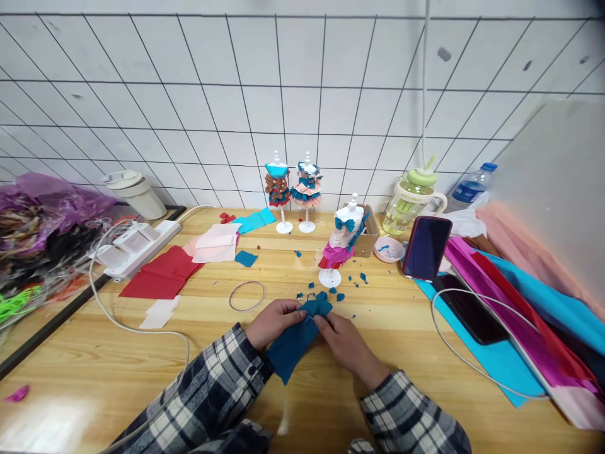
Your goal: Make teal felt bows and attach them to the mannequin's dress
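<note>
Between my hands is a teal sheet (293,352), either cloth or crepe paper; I cannot tell which. Its upper end is gathered, and the lower part hangs down above the table. My left hand (274,323) pinches its upper left edge between thumb and fingers. On the opposite edge, my right hand (347,342) is closed with thumb and fingertips together. A small dark, thin thing shows between the fingertips, too small to name. Just beyond stands a white mini dress form (348,227) with a teal bow and magenta and red skirt. Teal scraps (333,291) lie around its base.
Two more dressed mini forms (276,183) stand near the wall. On the left lie red sheets (163,274), a bangle-like ring (246,296) and a power strip (142,246). To the right are a pink dish (389,250), propped phone (426,248), green-lidded jug (410,202) and colored sheets (515,302).
</note>
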Available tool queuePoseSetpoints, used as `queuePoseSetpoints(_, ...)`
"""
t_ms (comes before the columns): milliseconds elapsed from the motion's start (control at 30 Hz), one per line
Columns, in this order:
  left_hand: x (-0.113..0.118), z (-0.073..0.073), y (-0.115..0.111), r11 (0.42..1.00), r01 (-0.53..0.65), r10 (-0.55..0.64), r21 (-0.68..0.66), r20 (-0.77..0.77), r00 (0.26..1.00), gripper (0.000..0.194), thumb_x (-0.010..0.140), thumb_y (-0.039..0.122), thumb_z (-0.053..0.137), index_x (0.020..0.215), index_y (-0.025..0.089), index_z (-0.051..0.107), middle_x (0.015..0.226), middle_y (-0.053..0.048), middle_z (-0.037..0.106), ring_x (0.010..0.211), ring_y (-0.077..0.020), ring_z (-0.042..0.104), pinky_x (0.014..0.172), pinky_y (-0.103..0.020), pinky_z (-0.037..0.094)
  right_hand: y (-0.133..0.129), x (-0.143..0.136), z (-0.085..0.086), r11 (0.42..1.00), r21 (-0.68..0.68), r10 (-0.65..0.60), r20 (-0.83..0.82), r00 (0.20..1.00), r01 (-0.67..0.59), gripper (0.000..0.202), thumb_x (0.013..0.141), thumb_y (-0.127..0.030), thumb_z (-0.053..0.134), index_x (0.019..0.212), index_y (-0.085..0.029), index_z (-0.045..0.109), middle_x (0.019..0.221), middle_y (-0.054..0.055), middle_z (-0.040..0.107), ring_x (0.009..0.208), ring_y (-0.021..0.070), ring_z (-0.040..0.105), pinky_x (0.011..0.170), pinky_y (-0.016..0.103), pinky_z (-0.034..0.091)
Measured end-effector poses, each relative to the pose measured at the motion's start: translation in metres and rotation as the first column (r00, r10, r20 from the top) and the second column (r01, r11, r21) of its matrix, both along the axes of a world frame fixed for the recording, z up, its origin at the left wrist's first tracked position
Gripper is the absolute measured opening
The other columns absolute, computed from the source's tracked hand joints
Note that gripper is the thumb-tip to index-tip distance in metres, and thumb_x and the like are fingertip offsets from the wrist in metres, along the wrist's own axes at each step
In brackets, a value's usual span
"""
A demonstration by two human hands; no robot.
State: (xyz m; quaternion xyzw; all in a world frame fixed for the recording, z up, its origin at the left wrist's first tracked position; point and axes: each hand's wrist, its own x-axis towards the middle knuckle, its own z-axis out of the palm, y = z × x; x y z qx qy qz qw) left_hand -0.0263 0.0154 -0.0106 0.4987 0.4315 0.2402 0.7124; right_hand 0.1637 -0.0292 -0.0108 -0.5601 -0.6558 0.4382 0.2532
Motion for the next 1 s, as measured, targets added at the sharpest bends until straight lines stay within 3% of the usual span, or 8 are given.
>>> queuePoseSetpoints(500,0.007,0.012,-0.003,0.971,0.094,-0.053,0.220,-0.184,0.981,0.035,0.077,0.044,0.062,0.087,0.012,0.068,0.082,-0.003,0.068,0.075,-0.0161,0.059,0.072,-0.026,0.045,-0.005,0.004,-0.003,0.999,-0.032,-0.018,-0.007,1.000,0.018,0.040,0.093,-0.048,0.034,0.084,-0.019,0.060,0.083,0.005,0.068,0.079,0.0193,0.061,0.067,0.028,0.040)
queuePoseSetpoints(1000,0.006,0.012,-0.003,0.983,0.091,-0.063,0.157,-0.175,0.982,0.035,0.071,0.046,0.068,0.081,0.012,0.070,0.074,-0.003,0.068,0.066,-0.0138,0.056,0.064,-0.024,0.044,-0.006,0.004,-0.004,0.999,0.034,-0.005,0.058,0.998,0.003,0.036,0.092,-0.045,0.038,0.093,-0.020,0.063,0.090,0.006,0.069,0.083,0.0198,0.061,0.073,0.029,0.041)
